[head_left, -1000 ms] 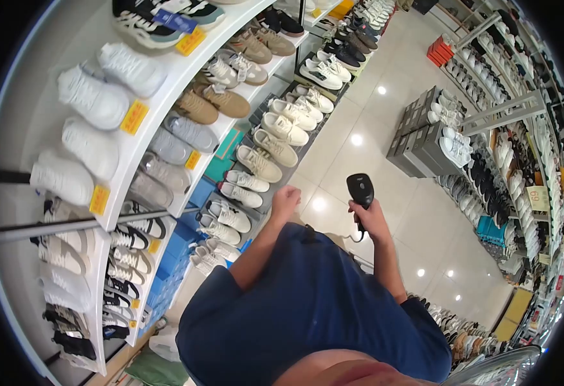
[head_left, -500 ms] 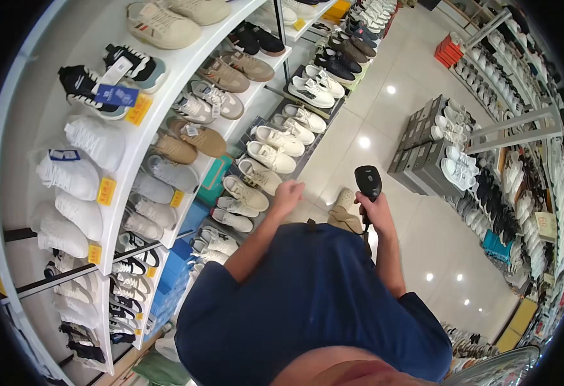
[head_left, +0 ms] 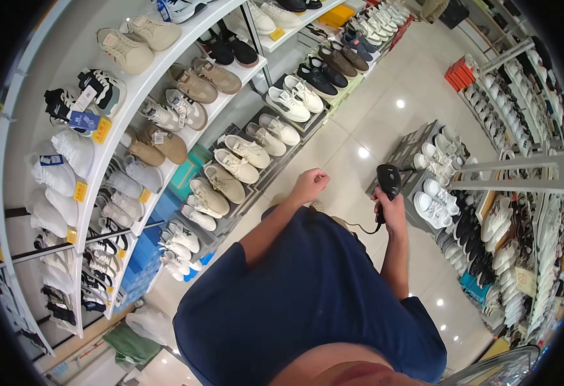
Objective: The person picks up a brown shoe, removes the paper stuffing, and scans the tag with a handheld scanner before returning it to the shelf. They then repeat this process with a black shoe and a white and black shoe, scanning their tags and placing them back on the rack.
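My right hand (head_left: 392,210) is wrapped round the handle of a black handheld barcode scanner (head_left: 388,179), its head pointing away from me. A thin dark cable (head_left: 361,228) hangs from the grip. In front of my body, my left hand (head_left: 310,186) has its fingers curled closed, with nothing showing in them. It is apart from the shoes, nearest to a row of cream sneakers (head_left: 237,166) on the low display at my left.
Curved white shelves (head_left: 141,87) of shoes with yellow price tags rise at left. Stacked grey shoeboxes (head_left: 417,151), with white sneakers on top, stand at right beside a metal rack (head_left: 507,175). Glossy tiled floor (head_left: 352,132) runs between.
The view has shifted forward along the aisle, and the shelves have moved left and down. My left hand has swung up and farther from the low shoe row. The scanner stays in my right hand.
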`<state>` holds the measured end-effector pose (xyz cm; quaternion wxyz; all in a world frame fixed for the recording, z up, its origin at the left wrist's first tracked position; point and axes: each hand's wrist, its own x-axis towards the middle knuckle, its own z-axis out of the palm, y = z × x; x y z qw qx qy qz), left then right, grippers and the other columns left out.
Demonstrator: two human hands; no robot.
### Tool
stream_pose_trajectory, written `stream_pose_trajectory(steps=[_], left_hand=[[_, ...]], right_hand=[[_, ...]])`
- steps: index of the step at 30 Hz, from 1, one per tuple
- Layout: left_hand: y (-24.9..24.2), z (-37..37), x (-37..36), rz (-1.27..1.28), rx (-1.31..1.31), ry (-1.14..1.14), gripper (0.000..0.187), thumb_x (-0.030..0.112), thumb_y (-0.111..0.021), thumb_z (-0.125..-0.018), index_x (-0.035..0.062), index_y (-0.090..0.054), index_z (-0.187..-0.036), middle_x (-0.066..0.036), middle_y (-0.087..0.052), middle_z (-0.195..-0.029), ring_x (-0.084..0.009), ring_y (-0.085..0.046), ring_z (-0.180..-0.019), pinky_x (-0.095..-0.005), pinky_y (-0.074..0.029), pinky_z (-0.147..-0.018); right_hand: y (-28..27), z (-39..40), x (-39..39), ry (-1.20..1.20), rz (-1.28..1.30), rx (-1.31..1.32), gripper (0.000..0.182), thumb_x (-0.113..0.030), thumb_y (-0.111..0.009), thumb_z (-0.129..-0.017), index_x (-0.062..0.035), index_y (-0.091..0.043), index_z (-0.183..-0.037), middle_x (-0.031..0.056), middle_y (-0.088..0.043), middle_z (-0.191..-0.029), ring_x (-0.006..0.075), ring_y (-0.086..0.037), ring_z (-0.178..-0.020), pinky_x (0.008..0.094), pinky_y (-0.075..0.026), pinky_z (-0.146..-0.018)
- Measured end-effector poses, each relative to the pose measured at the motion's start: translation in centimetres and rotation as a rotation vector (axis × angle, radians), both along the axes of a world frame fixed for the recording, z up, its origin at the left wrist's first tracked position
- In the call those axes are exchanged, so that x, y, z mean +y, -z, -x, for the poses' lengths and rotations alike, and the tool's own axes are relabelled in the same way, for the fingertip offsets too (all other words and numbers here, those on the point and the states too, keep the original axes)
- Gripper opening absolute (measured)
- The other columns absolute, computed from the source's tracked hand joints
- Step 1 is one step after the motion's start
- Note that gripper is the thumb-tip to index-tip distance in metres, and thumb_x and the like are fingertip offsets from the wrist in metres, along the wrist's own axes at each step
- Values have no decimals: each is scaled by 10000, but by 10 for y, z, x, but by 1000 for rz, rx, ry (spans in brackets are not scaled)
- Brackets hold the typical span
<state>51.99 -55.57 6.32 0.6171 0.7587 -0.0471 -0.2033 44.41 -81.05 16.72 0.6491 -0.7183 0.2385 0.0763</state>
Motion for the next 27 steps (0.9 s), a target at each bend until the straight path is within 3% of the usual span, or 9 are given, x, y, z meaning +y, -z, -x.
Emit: stream_pose_trajectory(steps=[5, 10, 14, 27], left_hand=[[16, -18, -16, -8, 55, -93, 224, 221, -660, -903, 4, -679, -957, -63, -692, -731, -126, -648, -641, -278, -512, -616], [29, -32, -18, -17, 116, -146, 230, 227, -657, -906, 4, -674, -959, -52, -686, -732, -116, -638, -641, -275, -501, -601], [51, -54, -26, -48, 150, -183, 234, 227, -653, -908, 2, -689, -964, -59, -692, -738, -121, -640, -643, -282, -501, -604], [40, -244, -67, -28, 81, -180, 280, 275, -628, -928, 8, -697, -974, -90, -706, -731, -158, -666, -640, -307, -512, -623]], right_hand=[[12, -33, -26, -9, -71, -5, 218, -201, -696, -896, 9, -656, -931, 73, -672, -782, 108, -543, -513, 267, -416, -477], [21, -71, -30, -163, -93, 12, 184, -174, -651, -927, 6, -653, -968, 82, -668, -807, 120, -573, -546, 275, -439, -499], [26, -106, -37, -234, -115, 61, 210, -178, -696, -884, 22, -670, -944, 66, -687, -791, 110, -588, -556, 267, -462, -522], [4, -276, -64, -338, 55, 83, 217, -198, -681, -870, 16, -694, -902, 59, -643, -675, 131, -616, -574, 280, -464, -537]])
